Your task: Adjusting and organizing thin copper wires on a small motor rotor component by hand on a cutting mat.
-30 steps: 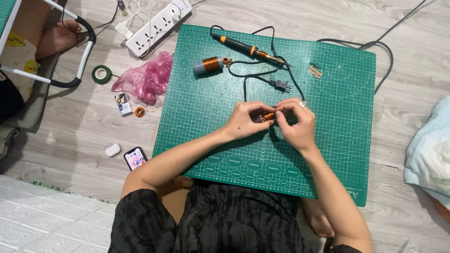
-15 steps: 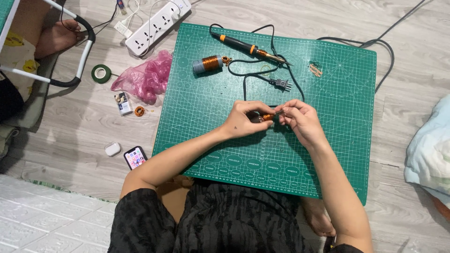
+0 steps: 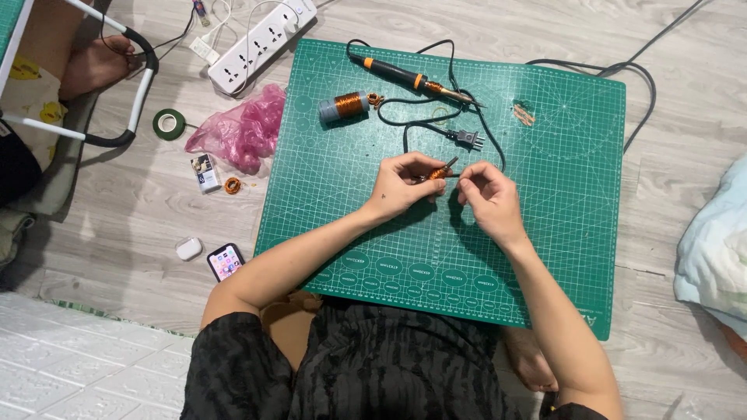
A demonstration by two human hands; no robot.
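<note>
Both hands (image 3: 447, 187) pinch a small copper coil (image 3: 437, 173) over the green cutting mat (image 3: 560, 233) on grey plank floor (image 3: 132, 210).

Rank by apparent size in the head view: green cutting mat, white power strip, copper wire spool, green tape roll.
1. Green cutting mat
2. White power strip
3. Copper wire spool
4. Green tape roll, only slightly smaller than the spool, so this order is unsure.
</note>
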